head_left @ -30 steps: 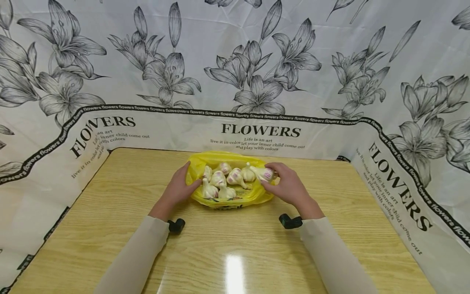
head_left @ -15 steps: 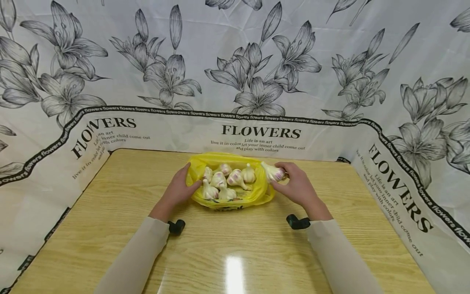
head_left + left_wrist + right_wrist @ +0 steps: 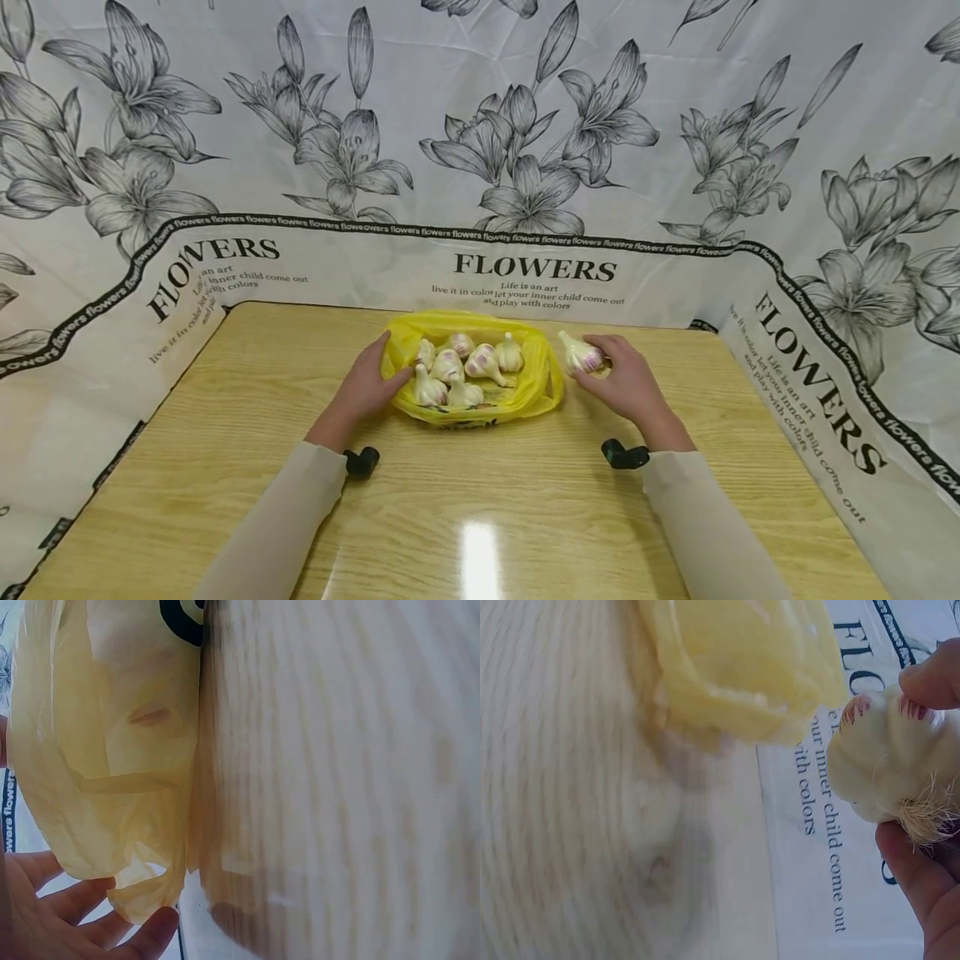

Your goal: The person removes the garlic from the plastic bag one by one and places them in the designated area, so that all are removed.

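Note:
A yellow plastic bag (image 3: 546, 379) lies open on the wooden table, several white-and-purple garlic bulbs (image 3: 482, 363) inside it. At its left side my left hand (image 3: 367, 382) holds the rim, thumb on the inside; the left wrist view shows its fingers (image 3: 75, 900) around the bag's crumpled end. Just right of the bag, my right hand (image 3: 621, 382) pinches one garlic bulb (image 3: 581, 355) between thumb and fingers. Its neck points up and left, apart from the bag. In the right wrist view the held bulb's (image 3: 870, 761) root tuft faces the camera.
The wooden table (image 3: 420, 500) runs to a white fabric backdrop (image 3: 360, 267) printed with flowers and lettering, which rises behind and on both sides. A small black device (image 3: 362, 462) is strapped at the left wrist, another (image 3: 625, 454) at the right.
My right hand has carried the garlic bulb rightward, from over the bag's right rim to beside the bag. The left hand has stayed on the bag's left side.

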`<state>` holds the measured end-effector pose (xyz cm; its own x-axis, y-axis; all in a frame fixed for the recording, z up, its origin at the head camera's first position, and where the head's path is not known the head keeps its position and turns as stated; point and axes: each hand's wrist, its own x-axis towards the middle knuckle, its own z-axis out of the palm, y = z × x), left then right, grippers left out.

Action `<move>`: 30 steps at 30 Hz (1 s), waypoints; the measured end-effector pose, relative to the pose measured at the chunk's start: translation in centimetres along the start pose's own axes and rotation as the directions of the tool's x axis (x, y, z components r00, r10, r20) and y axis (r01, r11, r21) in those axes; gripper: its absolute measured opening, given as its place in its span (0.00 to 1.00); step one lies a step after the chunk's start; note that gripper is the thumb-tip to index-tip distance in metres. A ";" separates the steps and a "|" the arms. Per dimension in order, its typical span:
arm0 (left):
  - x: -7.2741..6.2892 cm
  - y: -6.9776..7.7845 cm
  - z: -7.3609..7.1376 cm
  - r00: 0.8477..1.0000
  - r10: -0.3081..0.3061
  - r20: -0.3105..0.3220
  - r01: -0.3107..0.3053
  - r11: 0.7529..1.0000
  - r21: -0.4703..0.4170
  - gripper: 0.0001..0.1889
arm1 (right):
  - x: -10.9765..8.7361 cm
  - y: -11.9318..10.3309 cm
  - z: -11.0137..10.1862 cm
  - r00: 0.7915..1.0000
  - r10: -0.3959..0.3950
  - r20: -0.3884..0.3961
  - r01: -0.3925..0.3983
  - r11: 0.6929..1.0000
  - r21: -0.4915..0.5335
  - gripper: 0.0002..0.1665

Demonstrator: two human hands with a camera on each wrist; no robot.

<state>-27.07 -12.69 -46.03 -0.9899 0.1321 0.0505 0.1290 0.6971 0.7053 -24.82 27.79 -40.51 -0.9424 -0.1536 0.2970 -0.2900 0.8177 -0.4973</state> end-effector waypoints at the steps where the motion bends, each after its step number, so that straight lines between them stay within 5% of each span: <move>1: 0.0 0.0 0.0 1.000 -0.002 -0.002 0.002 1.000 -0.001 0.46 | 0.0 0.2 0.0 1.000 0.010 0.001 -0.010 1.000 0.001 0.35; 12: 0.0 0.0 -0.1 1.000 0.013 0.000 -0.013 1.000 -0.009 0.45 | -0.4 2.3 0.5 0.986 0.153 0.060 -0.152 0.988 -0.024 0.37; 30: 0.0 -0.1 0.0 1.000 0.010 0.003 -0.010 1.000 -0.007 0.45 | -0.7 4.2 1.2 0.974 0.178 0.141 -0.163 0.980 -0.115 0.39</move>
<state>-27.05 -12.74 -46.13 -0.9884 0.1415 0.0557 0.1388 0.6908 0.7096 -25.62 30.67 -43.75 -0.9929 -0.0821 0.0857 -0.1117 0.8901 -0.4419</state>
